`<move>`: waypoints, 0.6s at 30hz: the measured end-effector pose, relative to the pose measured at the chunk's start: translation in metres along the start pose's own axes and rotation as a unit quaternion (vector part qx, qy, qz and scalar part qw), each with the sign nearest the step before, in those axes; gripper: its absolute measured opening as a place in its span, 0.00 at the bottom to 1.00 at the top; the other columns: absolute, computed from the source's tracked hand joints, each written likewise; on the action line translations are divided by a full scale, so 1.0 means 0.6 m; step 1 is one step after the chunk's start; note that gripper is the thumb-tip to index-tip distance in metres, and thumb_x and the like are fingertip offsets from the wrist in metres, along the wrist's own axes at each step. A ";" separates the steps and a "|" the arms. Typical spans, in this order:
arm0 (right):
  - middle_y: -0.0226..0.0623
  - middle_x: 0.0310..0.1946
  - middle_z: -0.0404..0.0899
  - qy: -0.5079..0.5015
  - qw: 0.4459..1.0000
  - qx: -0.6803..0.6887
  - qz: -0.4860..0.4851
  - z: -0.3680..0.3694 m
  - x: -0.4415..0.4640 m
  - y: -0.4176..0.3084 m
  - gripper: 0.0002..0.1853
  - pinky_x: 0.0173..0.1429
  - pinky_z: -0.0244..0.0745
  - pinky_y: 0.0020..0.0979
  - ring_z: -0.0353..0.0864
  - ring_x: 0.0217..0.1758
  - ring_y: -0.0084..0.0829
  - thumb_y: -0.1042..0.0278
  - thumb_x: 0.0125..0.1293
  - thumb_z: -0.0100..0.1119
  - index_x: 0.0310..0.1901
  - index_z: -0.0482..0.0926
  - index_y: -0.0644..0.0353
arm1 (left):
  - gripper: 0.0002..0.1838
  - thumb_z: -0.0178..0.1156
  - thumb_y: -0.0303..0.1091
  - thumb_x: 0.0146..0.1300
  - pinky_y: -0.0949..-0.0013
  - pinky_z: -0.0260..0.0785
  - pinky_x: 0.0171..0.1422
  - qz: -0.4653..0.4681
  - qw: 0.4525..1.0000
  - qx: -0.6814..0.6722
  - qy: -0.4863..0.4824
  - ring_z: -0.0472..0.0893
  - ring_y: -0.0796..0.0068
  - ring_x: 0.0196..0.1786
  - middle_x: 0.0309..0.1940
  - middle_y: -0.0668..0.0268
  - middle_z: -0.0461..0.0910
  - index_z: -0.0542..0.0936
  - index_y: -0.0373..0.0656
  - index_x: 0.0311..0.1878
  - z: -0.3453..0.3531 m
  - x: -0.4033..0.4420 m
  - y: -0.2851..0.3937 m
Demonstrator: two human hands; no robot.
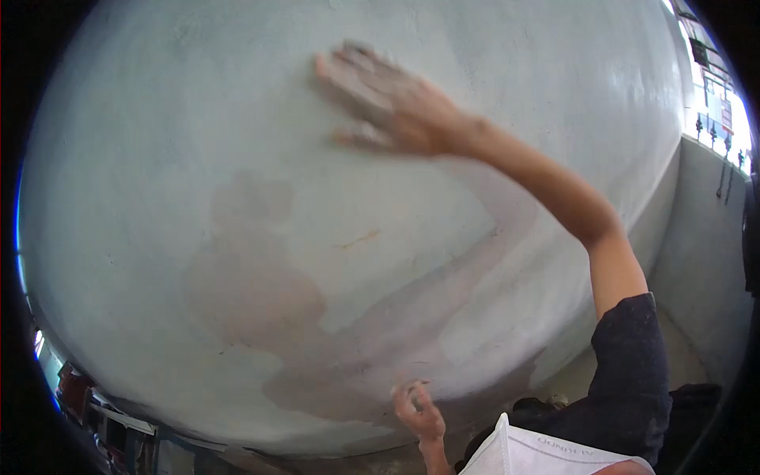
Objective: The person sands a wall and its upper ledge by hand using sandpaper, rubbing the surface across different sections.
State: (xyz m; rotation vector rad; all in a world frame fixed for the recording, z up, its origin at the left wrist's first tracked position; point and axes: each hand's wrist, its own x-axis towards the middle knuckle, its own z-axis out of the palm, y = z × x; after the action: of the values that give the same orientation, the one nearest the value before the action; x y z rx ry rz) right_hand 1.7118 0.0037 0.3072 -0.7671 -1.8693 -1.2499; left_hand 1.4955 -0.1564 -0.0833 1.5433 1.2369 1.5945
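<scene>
My right hand point(388, 107) reaches up across the pale grey-green wall point(356, 190), fingers stretched out and lying flat against it. Motion blurs this hand, and greyish-white smears cover its fingers and back. Whether anything thin lies under the palm is hidden. Low in the view, my left hand point(419, 412) is raised in front of the wall's lower part. Its fingers are loosely curled with a gap at the thumb, and no held thing shows. Darker, damp-looking patches point(253, 293) and a small brownish mark point(362, 239) lie on the wall between the hands.
A side wall point(704, 237) meets the main wall on the right, below a bright opening with metal bars point(712, 87). Dark and whitish items point(119, 419) crowd the lower left. A white face mask point(546, 455) covers part of the bottom edge.
</scene>
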 end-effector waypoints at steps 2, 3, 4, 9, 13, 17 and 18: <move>0.46 0.79 0.50 0.061 0.998 -0.013 0.008 -0.001 0.057 0.055 0.42 0.85 0.41 0.42 0.44 0.83 0.47 0.32 0.76 0.31 0.78 0.51 0.58 | 0.14 0.57 0.38 0.71 0.60 0.68 0.59 0.042 0.999 0.003 -0.014 0.79 0.60 0.52 0.42 0.57 0.81 0.81 0.39 0.51 0.029 0.014 -0.005; 0.47 0.78 0.53 0.121 0.992 -0.027 0.009 0.004 0.071 0.070 0.41 0.85 0.44 0.42 0.47 0.82 0.48 0.32 0.76 0.32 0.77 0.55 0.60 | 0.10 0.60 0.35 0.70 0.63 0.71 0.50 0.083 0.996 0.000 -0.026 0.82 0.63 0.40 0.31 0.60 0.82 0.83 0.39 0.43 0.051 0.020 -0.006; 0.47 0.78 0.53 0.123 0.992 -0.030 0.009 0.012 0.068 0.064 0.41 0.85 0.44 0.42 0.47 0.82 0.48 0.32 0.76 0.32 0.77 0.55 0.60 | 0.10 0.60 0.35 0.70 0.63 0.71 0.50 0.087 0.996 -0.001 -0.027 0.82 0.63 0.40 0.31 0.60 0.82 0.83 0.39 0.43 0.071 0.025 -0.003; 0.46 0.79 0.51 0.044 0.995 -0.088 -0.028 0.004 -0.010 -0.011 0.42 0.84 0.45 0.45 0.45 0.82 0.49 0.30 0.74 0.31 0.77 0.56 0.57 | 0.08 0.65 0.32 0.66 0.67 0.67 0.33 0.139 0.970 0.008 -0.201 0.71 0.75 0.23 0.20 0.67 0.73 0.82 0.41 0.46 0.125 0.054 -0.027; 0.47 0.77 0.54 0.127 0.991 -0.040 -0.026 0.021 0.034 0.044 0.42 0.85 0.41 0.45 0.48 0.81 0.49 0.27 0.73 0.32 0.76 0.59 0.50 | 0.11 0.64 0.39 0.67 0.64 0.66 0.31 0.160 0.930 0.080 -0.321 0.70 0.69 0.22 0.18 0.63 0.69 0.82 0.44 0.47 0.144 0.116 0.021; 0.48 0.77 0.54 0.155 0.987 -0.050 0.003 0.007 0.069 0.069 0.41 0.85 0.41 0.45 0.47 0.82 0.49 0.26 0.72 0.32 0.76 0.61 0.47 | 0.13 0.61 0.44 0.68 0.61 0.66 0.31 0.195 0.901 0.128 -0.365 0.70 0.64 0.22 0.18 0.61 0.69 0.82 0.45 0.46 0.164 0.173 0.076; 0.48 0.77 0.54 0.156 0.987 -0.048 0.003 0.011 0.060 0.061 0.41 0.85 0.41 0.45 0.47 0.82 0.49 0.26 0.72 0.32 0.76 0.61 0.47 | 0.13 0.61 0.45 0.68 0.60 0.67 0.32 0.207 0.893 0.131 -0.378 0.72 0.63 0.22 0.18 0.60 0.70 0.81 0.45 0.45 0.170 0.183 0.083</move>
State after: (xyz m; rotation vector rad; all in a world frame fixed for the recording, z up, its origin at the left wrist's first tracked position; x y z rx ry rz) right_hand 1.7197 0.0250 0.3537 -0.5881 -1.5617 -1.3778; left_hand 1.5873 -0.0559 -0.0034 2.4073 0.7163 0.8668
